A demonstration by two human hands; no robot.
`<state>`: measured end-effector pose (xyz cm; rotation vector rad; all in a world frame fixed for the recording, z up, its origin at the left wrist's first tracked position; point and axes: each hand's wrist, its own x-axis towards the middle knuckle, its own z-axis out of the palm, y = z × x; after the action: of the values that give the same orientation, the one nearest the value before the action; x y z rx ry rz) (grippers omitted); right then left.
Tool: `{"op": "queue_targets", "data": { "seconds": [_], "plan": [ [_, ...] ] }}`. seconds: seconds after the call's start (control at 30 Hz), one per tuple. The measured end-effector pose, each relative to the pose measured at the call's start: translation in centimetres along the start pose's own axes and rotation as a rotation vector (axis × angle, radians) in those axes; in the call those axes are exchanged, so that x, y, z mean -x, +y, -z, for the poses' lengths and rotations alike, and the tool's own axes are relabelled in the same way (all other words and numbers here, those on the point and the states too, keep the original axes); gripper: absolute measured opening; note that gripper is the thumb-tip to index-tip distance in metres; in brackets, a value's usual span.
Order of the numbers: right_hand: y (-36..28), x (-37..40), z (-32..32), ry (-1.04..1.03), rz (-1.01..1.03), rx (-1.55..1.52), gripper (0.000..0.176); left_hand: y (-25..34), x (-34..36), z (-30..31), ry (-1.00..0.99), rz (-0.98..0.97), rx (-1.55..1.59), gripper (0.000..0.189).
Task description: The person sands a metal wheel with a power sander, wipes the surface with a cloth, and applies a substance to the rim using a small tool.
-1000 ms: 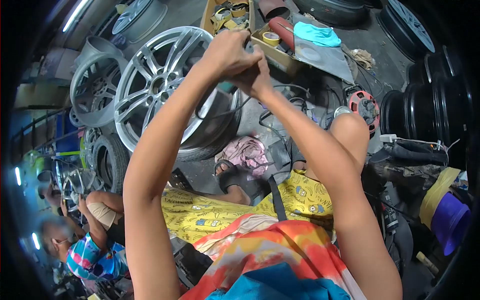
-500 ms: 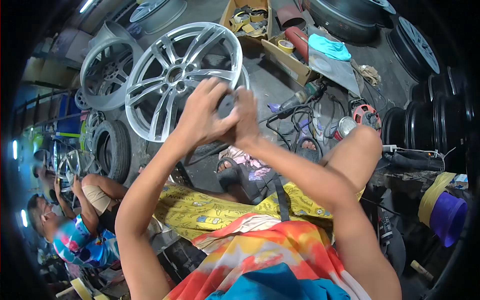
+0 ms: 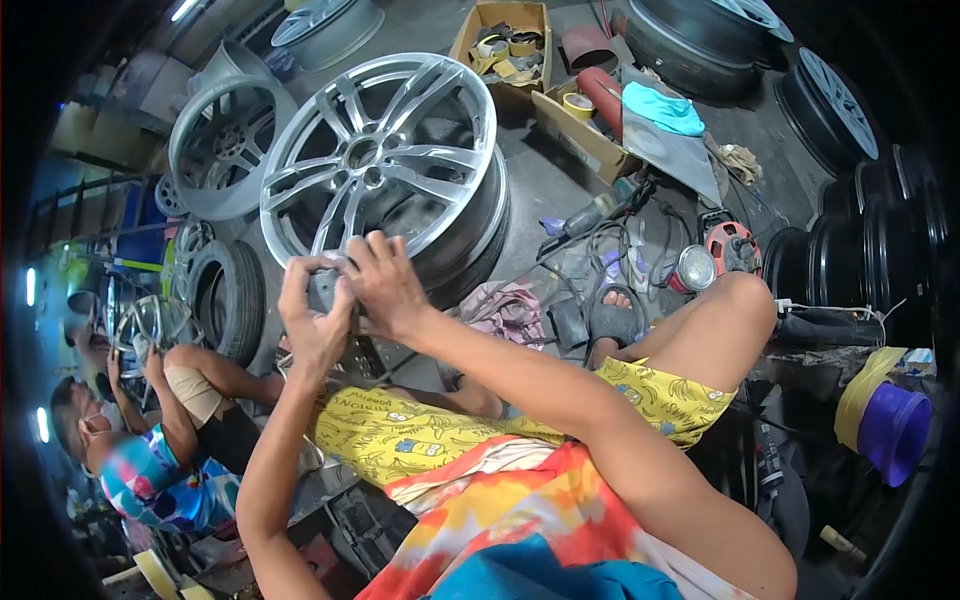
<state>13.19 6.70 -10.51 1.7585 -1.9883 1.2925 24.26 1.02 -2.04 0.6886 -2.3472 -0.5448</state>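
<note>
Close together at the lower rim of a silver alloy wheel (image 3: 385, 160), my two hands work on a small dark grey flat piece (image 3: 324, 286). My left hand (image 3: 318, 322) pinches it between thumb and bent fingers. From the other side, my right hand (image 3: 382, 285) meets it with curled fingers; its thumb is hidden. What the piece is made of I cannot make out. The multi-spoke wheel lies tilted on top of another rim (image 3: 470, 250), face up towards me.
A tyre (image 3: 227, 305) and another rim (image 3: 230, 150) stand left, near a seated person (image 3: 165, 470). Cardboard boxes (image 3: 585, 140) hold tape rolls. A corded power tool (image 3: 595, 213), pink cloth (image 3: 505, 312) and round lamp (image 3: 693, 268) lie on the floor. Black rims (image 3: 840, 250) line the right.
Both hands have moved left and down, from over the wheel's spokes to its lower rim, with the small grey piece still between them. The view has shifted slightly.
</note>
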Motion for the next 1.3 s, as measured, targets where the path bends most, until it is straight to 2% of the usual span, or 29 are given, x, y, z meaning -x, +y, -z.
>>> {"op": "queue_targets", "data": {
  "seconds": [0.07, 0.17, 0.27, 0.47, 0.53, 0.57, 0.63, 0.7, 0.77, 0.87, 0.93, 0.97, 1.07, 1.2, 1.23, 1.3],
  "plan": [
    [1.6, 0.9, 2.3, -0.025, -0.032, 0.064, 0.068, 2.1, -0.7, -1.6, -0.029, -0.043, 0.02, 0.022],
    [5.9, 2.4, 3.5, 0.183, -0.027, -0.059, 0.058, 4.7, -2.4, -5.4, -0.072, -0.183, 0.031, 0.026],
    [9.6, 4.2, 5.6, 0.31, -0.174, -0.2, 0.047, 7.3, -4.7, -9.9, -0.137, -0.32, 0.033, 0.031],
    [16.3, 4.7, 7.0, 0.416, -0.41, -0.34, 0.046, 10.9, -10.0, -20.7, -0.145, -0.415, -0.126, 0.028],
    [17.9, 4.2, 7.3, 0.422, -0.507, -0.428, 0.046, 11.9, -11.8, -23.0, -0.117, -0.4, -0.199, 0.029],
    [18.6, 3.9, 7.4, 0.423, -0.55, -0.48, 0.046, 12.5, -12.3, -23.6, -0.186, -0.336, -0.218, 0.034],
    [19.7, 3.2, 7.6, 0.419, -0.624, -0.585, 0.045, 12.7, -12.1, -24.1, -0.149, -0.309, -0.176, 0.039],
    [20.8, 2.3, 7.8, 0.415, -0.681, -0.662, 0.045, 12.9, -10.6, -22.5, -0.048, -0.329, -0.037, 0.054],
    [22.3, 1.7, 7.6, 0.439, -0.733, -0.701, 0.045, 11.8, -7.8, -18.8, -0.087, -0.194, 0.078, 0.056],
    [23.9, 1.9, 6.7, 0.665, -0.746, -0.605, 0.05, 6.8, -0.9, -14.0, -0.18, 0.07, -0.205, 0.064],
    [23.9, 2.5, 7.3, 0.677, -0.775, -0.562, 0.05, 3.3, 3.4, -13.0, -0.234, 0.139, -0.529, 0.076],
    [23.7, 2.8, 7.6, 0.683, -0.797, -0.522, 0.049, 3.6, 3.9, -13.0, -0.236, 0.155, -0.524, 0.08],
    [24.1, 4.3, 8.5, 0.654, -0.86, -0.586, 0.053, 4.6, 3.0, -14.9, -0.252, 0.152, -0.533, 0.087],
    [24.7, 5.2, 11.3, 0.715, -0.818, -0.446, 0.048, 6.8, -0.5, -20.1, -0.226, 0.08, -0.481, 0.091],
    [24.9, 5.1, 12.5, 0.701, -0.832, -0.332, 0.047, 7.1, -1.6, -21.5, -0.221, 0.044, -0.529, 0.089],
    [25.3, 5.5, 14.0, 0.714, -0.802, -0.322, 0.049, 7.3, -3.9, -24.2, -0.195, -0.012, -0.621, 0.079]
  ]
}}
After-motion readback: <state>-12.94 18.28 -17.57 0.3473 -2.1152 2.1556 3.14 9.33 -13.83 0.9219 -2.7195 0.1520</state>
